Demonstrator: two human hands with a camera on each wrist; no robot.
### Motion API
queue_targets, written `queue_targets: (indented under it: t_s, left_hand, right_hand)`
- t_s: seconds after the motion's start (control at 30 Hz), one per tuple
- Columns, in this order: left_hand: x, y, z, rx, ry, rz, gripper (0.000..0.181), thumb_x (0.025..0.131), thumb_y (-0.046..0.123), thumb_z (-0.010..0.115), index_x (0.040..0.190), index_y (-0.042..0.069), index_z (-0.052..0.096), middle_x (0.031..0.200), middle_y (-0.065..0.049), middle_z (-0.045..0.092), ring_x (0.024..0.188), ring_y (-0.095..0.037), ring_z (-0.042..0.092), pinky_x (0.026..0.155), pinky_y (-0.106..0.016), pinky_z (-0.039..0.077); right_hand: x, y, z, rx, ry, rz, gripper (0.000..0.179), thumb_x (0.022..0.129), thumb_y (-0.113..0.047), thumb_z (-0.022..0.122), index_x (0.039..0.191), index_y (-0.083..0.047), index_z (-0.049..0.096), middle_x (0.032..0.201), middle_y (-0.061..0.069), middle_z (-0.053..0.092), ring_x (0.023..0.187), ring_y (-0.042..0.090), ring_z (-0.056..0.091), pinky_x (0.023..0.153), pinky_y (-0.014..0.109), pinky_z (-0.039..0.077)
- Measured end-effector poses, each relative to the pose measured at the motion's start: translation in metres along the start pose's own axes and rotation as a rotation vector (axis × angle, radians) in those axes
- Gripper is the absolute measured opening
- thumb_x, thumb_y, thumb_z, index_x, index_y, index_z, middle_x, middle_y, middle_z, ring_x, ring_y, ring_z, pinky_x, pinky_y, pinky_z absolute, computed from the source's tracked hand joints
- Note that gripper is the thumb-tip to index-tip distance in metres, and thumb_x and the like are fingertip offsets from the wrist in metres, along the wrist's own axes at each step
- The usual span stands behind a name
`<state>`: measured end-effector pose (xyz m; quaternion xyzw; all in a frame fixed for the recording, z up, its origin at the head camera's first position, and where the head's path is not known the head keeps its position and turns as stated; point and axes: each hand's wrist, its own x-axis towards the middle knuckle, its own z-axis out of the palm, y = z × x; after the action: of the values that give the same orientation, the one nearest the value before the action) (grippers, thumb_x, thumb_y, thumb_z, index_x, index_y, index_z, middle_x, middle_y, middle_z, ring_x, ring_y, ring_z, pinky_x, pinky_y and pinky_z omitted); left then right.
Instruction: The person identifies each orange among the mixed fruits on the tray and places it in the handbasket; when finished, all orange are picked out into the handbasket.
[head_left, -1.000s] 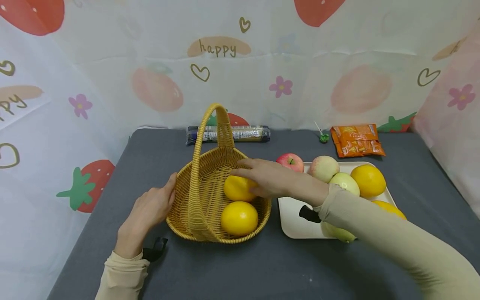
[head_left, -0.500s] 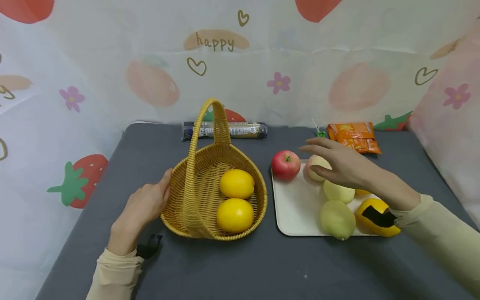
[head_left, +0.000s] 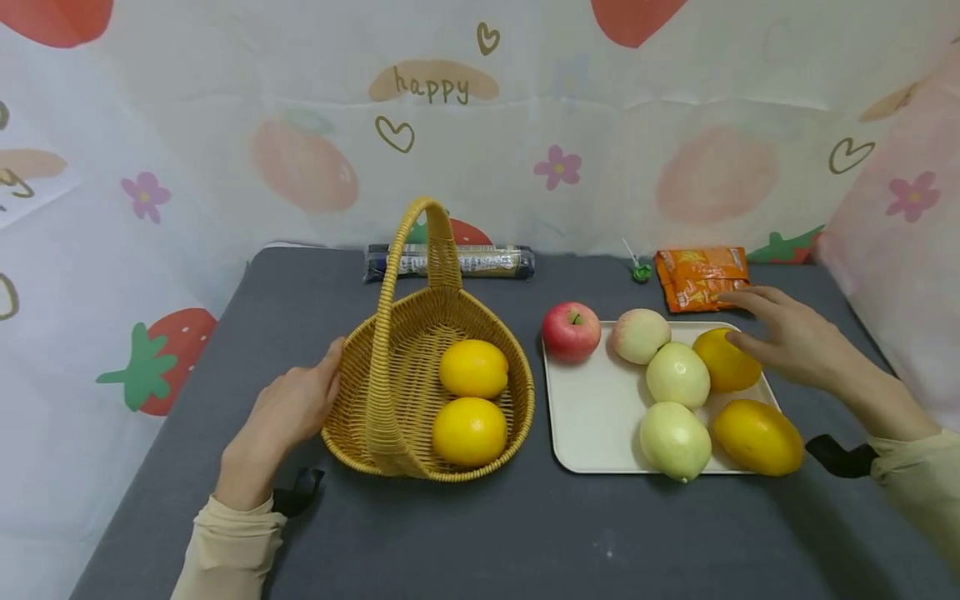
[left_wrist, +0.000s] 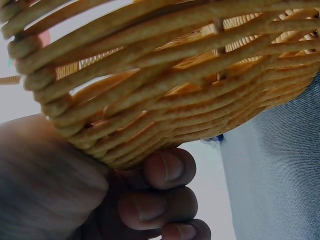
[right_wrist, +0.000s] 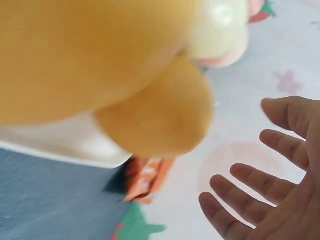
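My left hand (head_left: 288,408) grips the left wall of a yellow wicker basket (head_left: 381,375) with a tall arched handle; in the left wrist view the fingertips (left_wrist: 175,167) curl beneath the weave. Two lemon-like yellow fruits (head_left: 469,432) lie side by side inside the basket. Over at the tray's far right, my right hand (head_left: 798,337) hovers with fingers spread, holding nothing. It is nearest to an orange-yellow fruit (head_left: 726,360) on the white tray (head_left: 592,417). A second such fruit (head_left: 757,437) sits at the tray's front right corner.
Two pale green fruits (head_left: 677,375), a pinkish peach (head_left: 640,336) and a red apple (head_left: 572,332) share the tray. Behind stand an orange snack packet (head_left: 701,279), a green lollipop (head_left: 641,272) and a long dark wrapped package (head_left: 487,261). A printed cloth hangs at the back.
My right hand has let go of a yellow fruit in the basket and swung right, across the tray to its far right side. The left hand keeps its grip on the basket.
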<state>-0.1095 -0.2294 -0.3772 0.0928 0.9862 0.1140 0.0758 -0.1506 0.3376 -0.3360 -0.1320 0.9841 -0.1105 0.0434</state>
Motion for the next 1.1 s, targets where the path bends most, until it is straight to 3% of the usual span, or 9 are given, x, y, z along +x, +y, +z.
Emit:
queue_targets:
  t_s: [0.2, 0.37, 0.6, 1.1]
  left_hand:
    - [-0.001, 0.0, 0.003, -0.014, -0.002, 0.001, 0.052, 0.105, 0.02, 0.038, 0.154, 0.007, 0.026, 0.056, -0.006, 0.044, 0.044, -0.019, 0.038, 0.045, -0.032, 0.029]
    - [-0.002, 0.001, 0.004, -0.014, 0.005, 0.001, 0.052, 0.105, 0.02, 0.039, 0.154, 0.007, 0.026, 0.056, -0.006, 0.043, 0.044, -0.019, 0.038, 0.045, -0.032, 0.029]
    - [-0.002, 0.0, 0.004, -0.013, 0.01, 0.005, 0.052, 0.105, 0.021, 0.039, 0.154, 0.007, 0.026, 0.058, -0.006, 0.044, 0.046, -0.02, 0.04, 0.046, -0.032, 0.03]
    - [0.001, 0.0, 0.001, -0.01, 0.008, 0.002, 0.051, 0.104, 0.02, 0.04, 0.152, 0.007, 0.027, 0.059, -0.007, 0.043, 0.047, -0.019, 0.04, 0.045, -0.031, 0.03]
  right_hand:
    - [-0.001, 0.018, 0.006, 0.045, -0.127, 0.09, 0.068, 0.1, -0.052, 0.045, 0.152, -0.01, 0.032, 0.15, 0.034, 0.027, 0.125, 0.059, 0.038, 0.086, 0.074, 0.035]
    - [-0.001, 0.021, 0.014, 0.04, -0.18, 0.071, 0.068, 0.102, -0.051, 0.042, 0.153, -0.009, 0.03, 0.148, 0.037, 0.027, 0.124, 0.061, 0.038, 0.085, 0.075, 0.036]
    - [0.0, 0.02, 0.022, 0.046, -0.192, 0.016, 0.066, 0.102, -0.045, 0.046, 0.15, -0.001, 0.033, 0.144, 0.037, 0.034, 0.125, 0.058, 0.04, 0.091, 0.072, 0.036]
    - [0.003, 0.019, 0.026, 0.035, -0.237, 0.028, 0.069, 0.1, -0.046, 0.051, 0.148, 0.0, 0.034, 0.141, 0.038, 0.042, 0.123, 0.061, 0.041, 0.094, 0.071, 0.036]
